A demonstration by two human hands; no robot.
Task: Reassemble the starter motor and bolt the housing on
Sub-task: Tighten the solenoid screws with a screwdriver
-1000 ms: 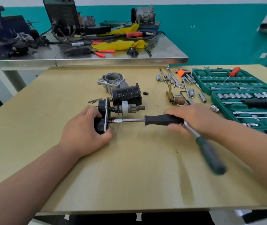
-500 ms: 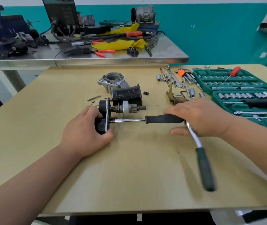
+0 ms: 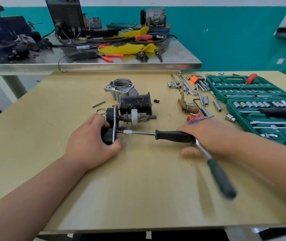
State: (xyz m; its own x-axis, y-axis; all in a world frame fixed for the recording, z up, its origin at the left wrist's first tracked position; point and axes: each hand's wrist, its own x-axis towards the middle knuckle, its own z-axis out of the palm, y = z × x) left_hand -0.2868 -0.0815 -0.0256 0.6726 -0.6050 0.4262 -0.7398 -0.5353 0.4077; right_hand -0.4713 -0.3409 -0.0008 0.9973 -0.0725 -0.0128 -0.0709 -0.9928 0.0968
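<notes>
Near edge first: I see my right hand (image 3: 213, 136) grasping the green-handled ratchet (image 3: 220, 178) on the black driver (image 3: 173, 136), my left hand (image 3: 90, 145) gripping the starter motor (image 3: 111, 126) mid-table, the aluminium housing (image 3: 121, 86) lying farther back, unheld.

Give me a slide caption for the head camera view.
Left hand grips the starter while the right hand holds a ratchet and driver, socket against the starter.

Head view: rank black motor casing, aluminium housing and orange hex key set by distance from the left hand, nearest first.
From the left hand:
1. Black motor casing, just behind it, slightly right.
2. Aluminium housing, behind the casing.
3. Orange hex key set, far back right.
</notes>
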